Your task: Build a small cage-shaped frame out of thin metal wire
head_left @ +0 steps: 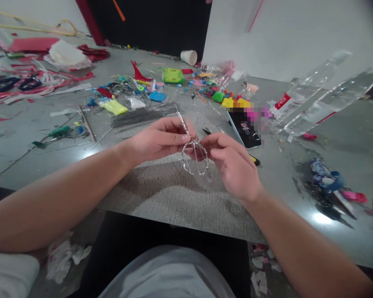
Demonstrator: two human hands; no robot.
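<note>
Two bare forearms come in from the lower corners of the frame and meet just above the middle, over a grey woven mat (pixel 174 194) that lies on the glossy grey table (pixel 345 248). Between the hands hangs a small wire frame (pixel 195 159), a rounded loop of thin silvery wire with its opening facing the camera. A straight stem of wire rises from the loop's top, so the long axis runs from the loop up and slightly to the left in the frame, with the free tip pointing toward the upper left. The left hand (pixel 161 138) pinches that stem between thumb and fingertips, just above the loop. The right hand (pixel 230 163) is curled, its thumb and forefinger closed on the loop's right upper side.

Just beyond the hands lies a bundle of straight wires (pixel 144 116), lengthwise across the frame. To the right of it sits a black phone (pixel 245 128), and past that two clear plastic bottles (pixel 323 95) lie on their sides. Farther back, scattered coloured beads and scraps (pixel 205 87) cover the table, and a white paper cup (pixel 189 57) lies tipped near the dark wall at top centre.
</note>
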